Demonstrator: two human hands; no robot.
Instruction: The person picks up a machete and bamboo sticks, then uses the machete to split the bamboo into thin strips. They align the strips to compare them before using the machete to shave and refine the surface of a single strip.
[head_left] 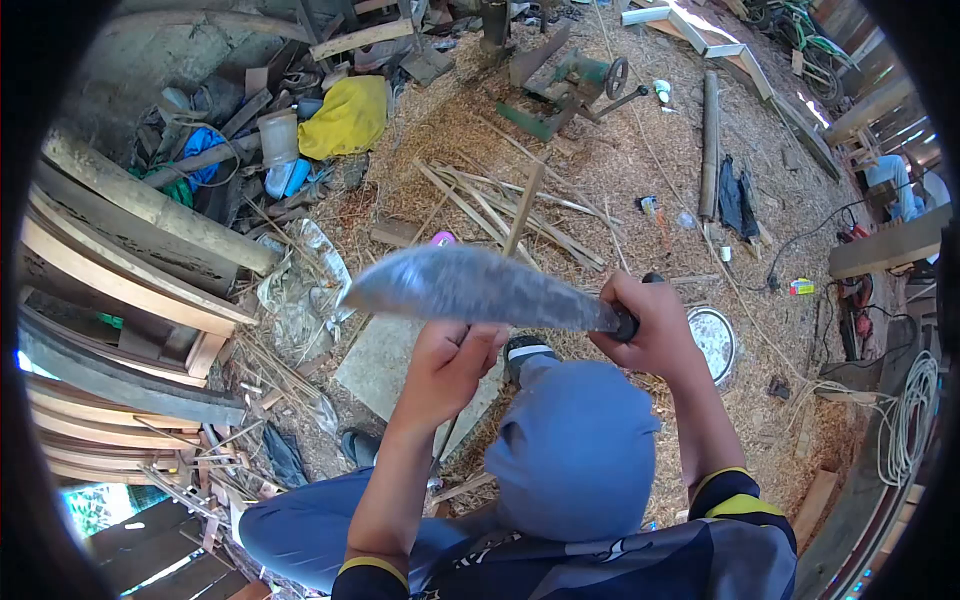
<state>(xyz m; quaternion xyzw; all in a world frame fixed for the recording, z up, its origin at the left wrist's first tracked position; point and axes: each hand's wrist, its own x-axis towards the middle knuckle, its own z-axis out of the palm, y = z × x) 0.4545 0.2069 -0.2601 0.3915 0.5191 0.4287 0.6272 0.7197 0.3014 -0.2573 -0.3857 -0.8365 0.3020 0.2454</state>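
Observation:
My right hand (pixel 645 320) is wrapped round the dark handle of a machete (pixel 470 287). The broad, worn grey blade reaches leftward across the view, its wide end blurred. Just under the blade's lower edge, my left hand (pixel 452 365) is closed with the thumb bent over the fingers. Its knuckles overlap the edge in this view, and I cannot tell what is pinched in it. A thin dark rod (pixel 447 440) shows below that hand. My bent knee (pixel 575 450) in blue-grey trousers is beneath both hands.
Wood strips (pixel 480 205) lie on sawdust ahead, near a green metal machine (pixel 565 95) with a handwheel. A flat slab (pixel 385 365) is by my foot. Curved timbers (pixel 130 270) are stacked at left. A round white lid (pixel 711 345) and coiled rope (pixel 908 420) are at right.

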